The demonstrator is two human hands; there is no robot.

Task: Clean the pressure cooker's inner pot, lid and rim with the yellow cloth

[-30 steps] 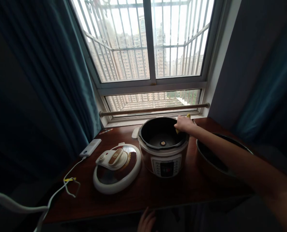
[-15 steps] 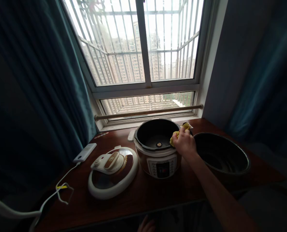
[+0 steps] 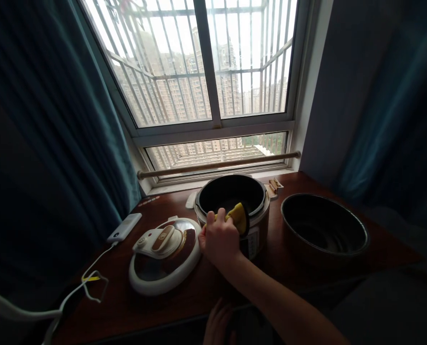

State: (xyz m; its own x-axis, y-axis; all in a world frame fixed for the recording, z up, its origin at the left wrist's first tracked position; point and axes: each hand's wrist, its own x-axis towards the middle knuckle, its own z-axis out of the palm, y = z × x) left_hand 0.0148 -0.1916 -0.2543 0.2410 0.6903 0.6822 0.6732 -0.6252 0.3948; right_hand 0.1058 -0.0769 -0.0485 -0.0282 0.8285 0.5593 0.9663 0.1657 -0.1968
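Note:
My right hand (image 3: pixel 220 238) is closed around a yellow cloth (image 3: pixel 238 215) and presses it on the near left rim of the open pressure cooker (image 3: pixel 258 201), which stands on the dark wooden sill table (image 3: pixel 185 292). The hand covers most of the cooker's front panel. The cooker's white and brown lid (image 3: pixel 165 254) lies flat just to the left of the hand. My left hand (image 3: pixel 218 326) shows only partly at the bottom edge by the table's front; its fingers are in shadow.
A dark metal inner pot (image 3: pixel 323 230) sits to the right of the cooker. A white power bank (image 3: pixel 124 227) with a white cable (image 3: pixel 87 282) lies at the left. Teal curtains (image 3: pixel 73 143) hang on both sides, and a wooden rod (image 3: pixel 217 165) crosses the barred window.
My right hand has carried the yellow cloth round the cooker's rim, from the far right side, along the right, to the near left edge. The view has shifted slightly.

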